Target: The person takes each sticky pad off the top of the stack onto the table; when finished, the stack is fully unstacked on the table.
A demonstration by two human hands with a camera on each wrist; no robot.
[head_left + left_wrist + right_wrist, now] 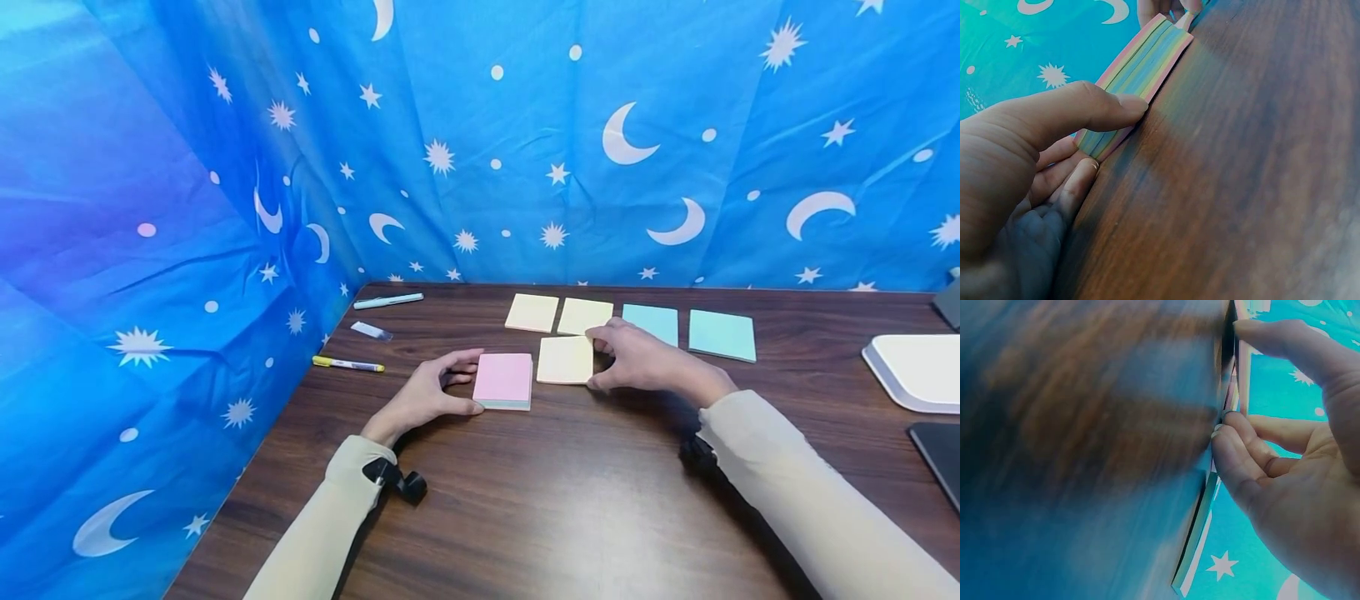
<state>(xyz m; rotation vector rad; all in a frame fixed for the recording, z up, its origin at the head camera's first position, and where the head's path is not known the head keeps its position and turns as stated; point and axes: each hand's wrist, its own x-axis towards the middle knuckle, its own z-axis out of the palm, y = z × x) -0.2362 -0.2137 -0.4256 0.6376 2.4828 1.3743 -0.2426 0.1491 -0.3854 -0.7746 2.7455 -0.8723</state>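
My left hand grips a thick stack of sticky notes, pink on top, with the thumb at its near side and the fingers at its far side. In the left wrist view the layered sides of the stack show pink, yellow, green and blue bands. Just right of it, a pale yellow sticky note pad is pinched at its right side by my right hand. In the right wrist view this pad is seen edge-on between thumb and fingers, close over the dark wooden table.
Behind lie two pale yellow pads, the left one beside the other, and two mint green pads. A light blue pen, a small clear-and-white piece and a yellow marker lie left. A white device stands right.
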